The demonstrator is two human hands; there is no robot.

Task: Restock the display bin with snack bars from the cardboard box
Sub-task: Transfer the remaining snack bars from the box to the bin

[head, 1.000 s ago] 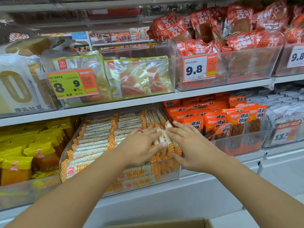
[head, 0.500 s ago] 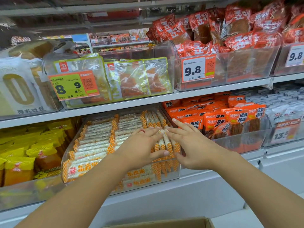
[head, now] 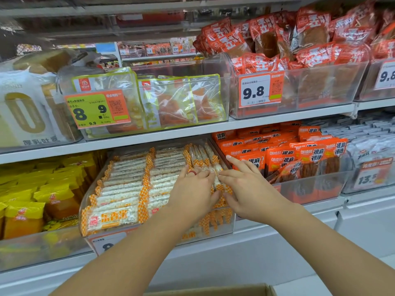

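Cardboard box (head: 213, 291) is cut off at the bottom edge; only its top rim shows, contents not visible. Front of the display bin (head: 85, 197) is clear plastic w/ glare, and its price tag (head: 106, 242) is partly covered by the left forearm, so only an "8" reads. Snack bars (head: 119, 189) under both hands are hidden; can't count how many are being touched. Far-right grey packs (head: 367, 144) are blurred, text unreadable.

Left hand (head: 192, 193) lies palm down on the bars at the right part of the bin, fingers fairly straight and together, pressing on the wrappers rather than curling round one; thumb reaches toward the other hand. A red ring (head: 192, 172) sits on one finger. Right hand (head: 248, 191) is just beside it, fingertips meeting the left's over the upright bars at the bin's right end. Its fingers are spread and mostly straight, index finger pointing up-left along the bin's right wall. Whether the thumb pinches a bar underneath: can't tell, it's hidden.

Bin sits on the lower shelf (head: 267, 227), filled w/ white-and-orange checkered bars in rows; orange spicy packs (head: 299, 154) in the next bin to the right, yellow packs (head: 25, 212) to the left.
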